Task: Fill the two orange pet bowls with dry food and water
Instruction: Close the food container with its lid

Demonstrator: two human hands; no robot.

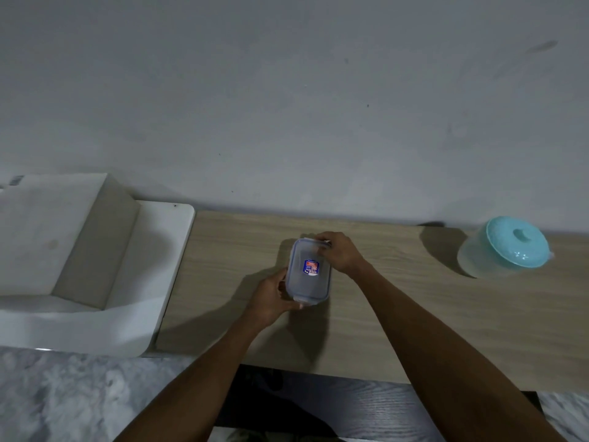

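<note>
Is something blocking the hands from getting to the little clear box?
No, nothing visible does. The left hand already holds the clear box at its near end, and the right hand grips its far end.

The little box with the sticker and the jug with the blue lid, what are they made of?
The box looks like clear, smooth plastic: you can see through its top, and its rim is bluish. The jug seems cloudy plastic, since its wall is half see-through. Its lid looks like shiny turquoise plastic with small glints.
</note>
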